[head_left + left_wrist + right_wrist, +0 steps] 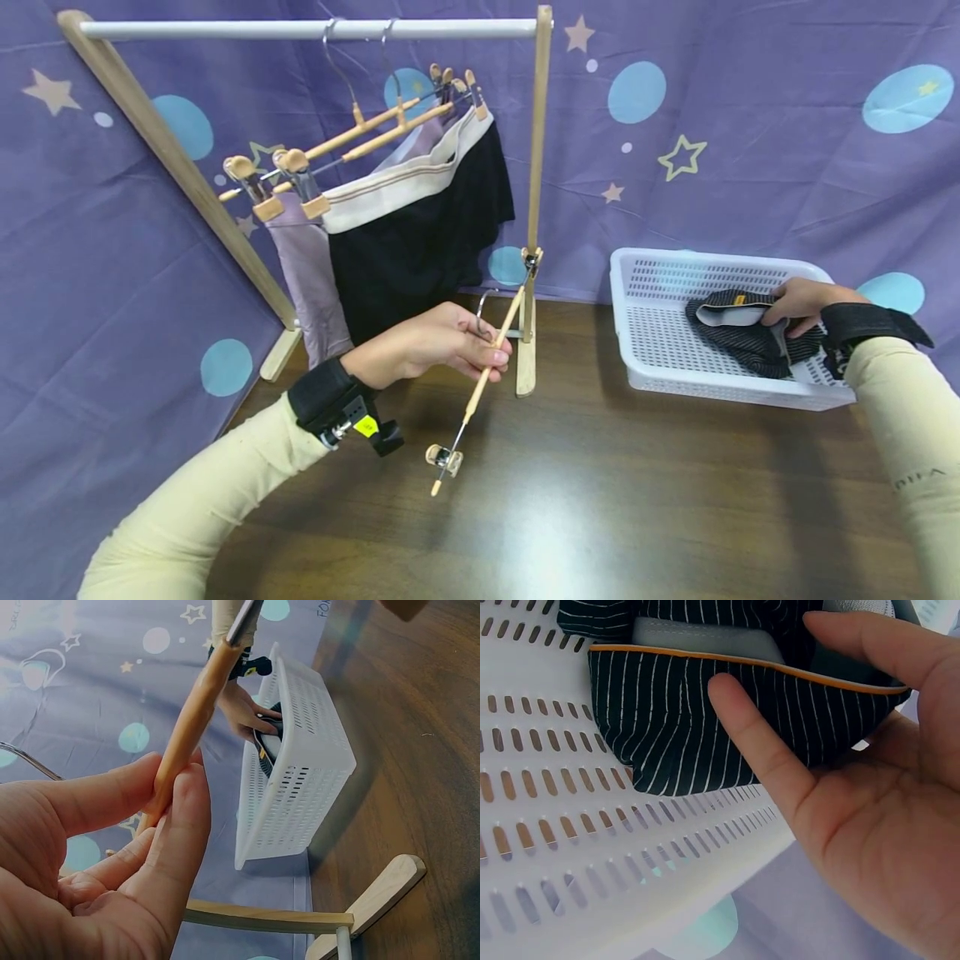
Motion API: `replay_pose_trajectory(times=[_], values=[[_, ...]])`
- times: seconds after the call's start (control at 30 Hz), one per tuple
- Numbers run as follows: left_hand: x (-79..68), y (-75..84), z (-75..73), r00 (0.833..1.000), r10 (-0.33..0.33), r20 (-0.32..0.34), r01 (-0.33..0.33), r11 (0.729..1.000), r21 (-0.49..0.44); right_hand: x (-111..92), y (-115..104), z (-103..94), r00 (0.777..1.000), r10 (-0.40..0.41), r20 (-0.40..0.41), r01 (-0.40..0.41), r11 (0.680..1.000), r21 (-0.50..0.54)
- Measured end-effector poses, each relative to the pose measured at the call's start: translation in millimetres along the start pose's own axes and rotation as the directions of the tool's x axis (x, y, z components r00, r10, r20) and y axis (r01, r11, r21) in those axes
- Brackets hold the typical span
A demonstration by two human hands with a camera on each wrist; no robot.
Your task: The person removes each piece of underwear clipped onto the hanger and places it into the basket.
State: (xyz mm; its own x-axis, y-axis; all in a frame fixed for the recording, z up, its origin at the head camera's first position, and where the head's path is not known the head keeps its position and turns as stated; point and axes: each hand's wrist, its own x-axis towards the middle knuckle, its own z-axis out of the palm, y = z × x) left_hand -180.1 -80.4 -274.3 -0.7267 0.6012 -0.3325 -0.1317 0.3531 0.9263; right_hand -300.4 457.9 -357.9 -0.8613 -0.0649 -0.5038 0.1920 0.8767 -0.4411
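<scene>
My left hand (pixel 457 346) pinches the wooden middle bar of a clip hanger (pixel 501 333) between thumb and fingers, above the table and in front of the rack. The hanger slants, one clip (pixel 444 460) low toward me and the other high by the rack post. In the left wrist view the hanger bar (pixel 187 712) runs up out of the fingers. Inside the basket, my right hand (pixel 806 304) grips dark pinstriped shorts (pixel 750 346) by the waist opening. Up close, the thumb lies over the orange-edged waistband and one finger stretches along the striped fabric (pixel 675 720).
A white perforated basket (pixel 633 367) stands at the right on the wooden table (pixel 600 500). At the left, a rack with a white rail (pixel 225 30) carries black shorts (pixel 420 242) with a white waistband and a lilac garment (pixel 300 267), each clipped to a hanger. A purple patterned cloth (pixel 720 192) hangs behind.
</scene>
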Motion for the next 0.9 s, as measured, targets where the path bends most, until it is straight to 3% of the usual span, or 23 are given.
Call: replay_pose_trajectory(times=[0.23, 0.43, 0.7, 0.9], values=[[-5.2, 5.5, 0.6, 1.000, -0.007, 0.006, 0.007, 1.000, 0.013, 0.8, -0.4, -1.2, 1.000, 0.018, 0.009, -0.018, 0.999, -0.027], [-13.8, 20.1, 0.3, 1.000, -0.022, 0.005, 0.021, 0.999, 0.049, -2.4, 3.4, -0.1, 1.000, -0.011, 0.023, 0.012, 0.999, -0.043], [-34.4, 52.2, -6.1, 0.999, -0.028, -0.028, 0.030, 0.995, 0.093, -8.4, 2.6, 1.2, 0.999, -0.010, 0.050, 0.013, 0.998, -0.061], [-55.1, 79.8, -16.5, 0.998, 0.025, -0.059, -0.017, 0.992, 0.127, -8.2, 3.3, 2.0, 0.997, 0.003, 0.076, 0.002, 0.998, -0.056]])
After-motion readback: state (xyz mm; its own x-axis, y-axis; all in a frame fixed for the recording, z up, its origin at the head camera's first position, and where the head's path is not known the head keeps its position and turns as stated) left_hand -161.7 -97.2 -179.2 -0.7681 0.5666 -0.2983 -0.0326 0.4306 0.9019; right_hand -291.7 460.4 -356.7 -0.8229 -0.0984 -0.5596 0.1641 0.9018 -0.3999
